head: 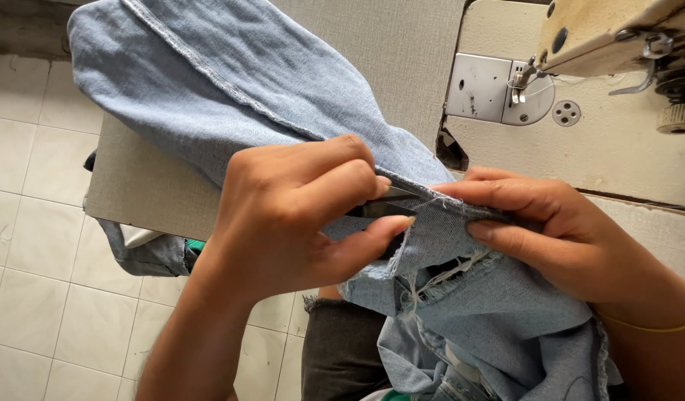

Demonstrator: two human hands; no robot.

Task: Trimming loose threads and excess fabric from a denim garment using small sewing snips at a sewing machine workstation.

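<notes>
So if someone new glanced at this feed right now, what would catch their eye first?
First, the two hands meeting at centre frame: the left hand grips small thread snips against a frayed seam of the light blue denim garment, while the right hand pinches the fabric taut. Next, the cream sewing machine at the upper right, over its metal needle plate.

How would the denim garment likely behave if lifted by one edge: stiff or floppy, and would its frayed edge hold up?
The denim is probably floppy: it drapes and folds over the table. It likely has some heft, since it hangs in thick layers. The frayed edge shows loose threads, so tugging may shed more.
</notes>
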